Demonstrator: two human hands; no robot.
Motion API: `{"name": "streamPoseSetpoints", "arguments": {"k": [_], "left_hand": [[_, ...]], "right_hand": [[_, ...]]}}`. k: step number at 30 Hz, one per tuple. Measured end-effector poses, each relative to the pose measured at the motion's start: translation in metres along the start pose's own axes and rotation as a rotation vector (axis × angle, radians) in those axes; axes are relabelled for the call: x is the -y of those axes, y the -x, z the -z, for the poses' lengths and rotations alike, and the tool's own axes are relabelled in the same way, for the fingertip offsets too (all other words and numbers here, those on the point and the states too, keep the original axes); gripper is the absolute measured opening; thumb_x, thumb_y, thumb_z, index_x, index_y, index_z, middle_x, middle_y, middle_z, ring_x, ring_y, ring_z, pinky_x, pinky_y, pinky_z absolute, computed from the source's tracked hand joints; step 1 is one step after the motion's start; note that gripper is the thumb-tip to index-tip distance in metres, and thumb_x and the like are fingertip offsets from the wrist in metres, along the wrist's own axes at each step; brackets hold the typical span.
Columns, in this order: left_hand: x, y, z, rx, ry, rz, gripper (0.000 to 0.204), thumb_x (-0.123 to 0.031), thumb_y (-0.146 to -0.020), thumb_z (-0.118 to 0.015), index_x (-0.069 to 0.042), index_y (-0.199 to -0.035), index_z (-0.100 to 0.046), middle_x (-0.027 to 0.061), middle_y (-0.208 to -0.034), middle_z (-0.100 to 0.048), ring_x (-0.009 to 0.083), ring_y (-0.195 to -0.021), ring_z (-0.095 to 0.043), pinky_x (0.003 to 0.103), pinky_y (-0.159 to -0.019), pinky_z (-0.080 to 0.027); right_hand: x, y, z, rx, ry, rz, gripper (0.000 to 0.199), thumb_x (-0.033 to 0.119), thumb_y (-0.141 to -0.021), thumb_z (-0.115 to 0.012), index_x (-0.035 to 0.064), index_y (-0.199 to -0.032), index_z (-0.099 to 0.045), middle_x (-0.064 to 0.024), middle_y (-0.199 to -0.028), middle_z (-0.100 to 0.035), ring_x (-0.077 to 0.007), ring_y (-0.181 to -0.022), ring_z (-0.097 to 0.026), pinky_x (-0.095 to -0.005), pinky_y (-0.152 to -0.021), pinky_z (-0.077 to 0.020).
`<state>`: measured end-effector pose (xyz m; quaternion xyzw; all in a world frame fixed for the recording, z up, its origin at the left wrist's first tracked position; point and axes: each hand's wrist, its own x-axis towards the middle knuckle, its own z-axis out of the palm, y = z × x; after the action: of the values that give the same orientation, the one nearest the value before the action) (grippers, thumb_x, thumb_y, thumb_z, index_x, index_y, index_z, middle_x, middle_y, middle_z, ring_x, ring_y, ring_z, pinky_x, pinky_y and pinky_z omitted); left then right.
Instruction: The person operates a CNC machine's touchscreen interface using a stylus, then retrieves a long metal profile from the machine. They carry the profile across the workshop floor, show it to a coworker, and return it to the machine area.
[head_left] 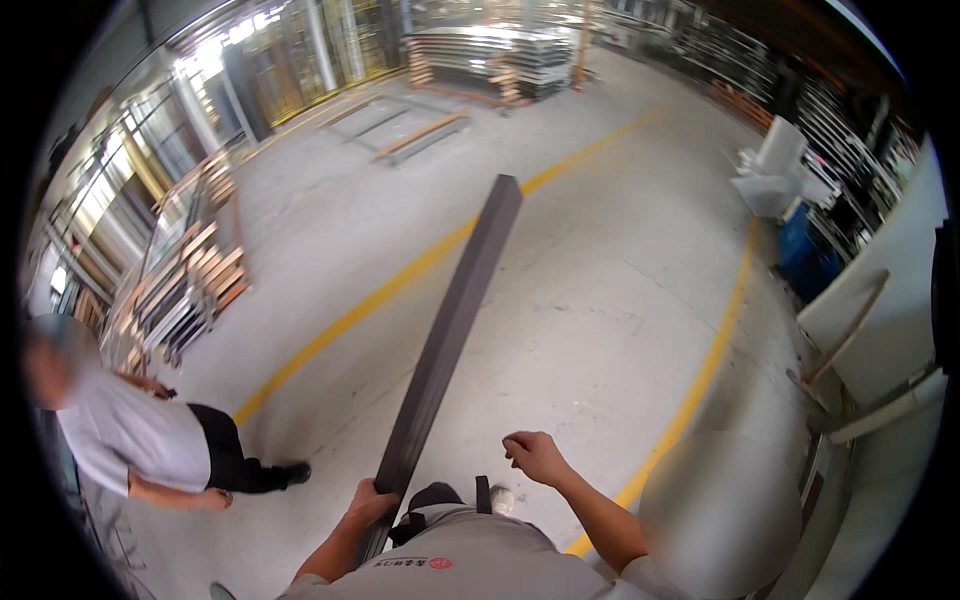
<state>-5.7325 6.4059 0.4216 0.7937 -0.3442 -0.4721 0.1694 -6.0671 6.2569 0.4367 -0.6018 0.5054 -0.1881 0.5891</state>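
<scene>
Leftmost, one other person (140, 440) at lower left of frame, grey shirt, dark trousers, one black shoe visible, walking on the concrete floor (600, 300). Above them, left edge to upper left: one rack of stacked framed panels (190, 270), leaning, count of panels unclear.

Lower centre: left hand (372, 500) wrapped closed around the near end of one long dark bar (450, 330), fingers curled over its edge. Bar runs from bottom centre up and slightly right to just above frame centre, far end in the air over the floor, crossing one of the yellow lines.

Right of it, right hand (535, 457) is empty, fingers loosely curled, half closed on nothing, near the bar but apart from it. Wearer's grey shirt at bottom centre, one white shoe tip just above it.

Two yellow floor lines (400, 285): one diagonal from lower left to upper right, one down the right side toward lower centre.

Top centre: one stack of flat sheets on pallets (490, 55); one low frame lying on the floor to its left. Upper right: one white machine-like object (775, 165), one blue bin (805, 250) below it, shelving behind. Right edge: one white panel (890, 300) with one wooden strip leaning on it.
</scene>
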Motion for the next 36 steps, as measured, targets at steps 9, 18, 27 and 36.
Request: {"name": "streamPoseSetpoints", "arguments": {"k": [9, 18, 27, 36], "left_hand": [[-0.202, -0.182, -0.157, 0.054, -0.058, 0.019, 0.034, -0.013, -0.066, -0.072, 0.012, -0.088, -0.067, 0.0133, -0.077, -0.068, 0.0199, -0.07, -0.064, 0.036, -0.066, -0.051], [-0.5, -0.445, -0.366, 0.144, -0.301, -0.207, 0.039, -0.024, -0.066, -0.071, 0.008, -0.088, -0.069, 0.0245, -0.079, -0.069, 0.0372, -0.083, -0.07, 0.042, -0.075, -0.053], [-0.834, -0.629, -0.514, 0.056, -0.262, -0.219, 0.042, -0.022, -0.065, -0.072, 0.013, -0.088, -0.067, 0.0235, -0.079, -0.068, 0.0321, -0.078, -0.069, 0.041, -0.071, -0.053], [-1.058, -0.734, -0.662, 0.056, -0.268, -0.138, 0.027, -0.014, -0.064, -0.07, 0.007, -0.08, -0.069, 0.0117, -0.07, -0.067, 0.0171, -0.065, -0.063, 0.038, -0.059, -0.049]], "right_hand": [[-0.089, -0.124, 0.229, -0.091, -0.146, -0.016, 0.029, 0.022, -0.096, -0.057, -0.0037, -0.107, -0.066, -0.0077, -0.082, -0.068, -0.0117, -0.071, -0.063, -0.0284, -0.063, -0.0513], [-0.325, -0.179, 0.6, -1.024, -0.653, -0.466, 0.022, 0.01, -0.092, -0.05, -0.0043, -0.104, -0.062, -0.0127, -0.073, -0.062, -0.0215, -0.058, -0.061, -0.0335, -0.051, -0.0514], [-0.425, -0.161, 0.755, -0.97, -0.823, -1.283, 0.025, 0.023, -0.086, -0.061, 0.0042, -0.102, -0.063, -0.0144, -0.1, -0.064, -0.0308, -0.088, -0.062, -0.047, -0.07, -0.0518], [-0.501, -0.469, 1.189, -0.258, 0.409, -0.805, 0.027, 0.028, -0.086, -0.055, 0.0036, -0.09, -0.067, -0.02, -0.093, -0.067, -0.0392, -0.087, -0.063, -0.0497, -0.074, -0.051]]}}
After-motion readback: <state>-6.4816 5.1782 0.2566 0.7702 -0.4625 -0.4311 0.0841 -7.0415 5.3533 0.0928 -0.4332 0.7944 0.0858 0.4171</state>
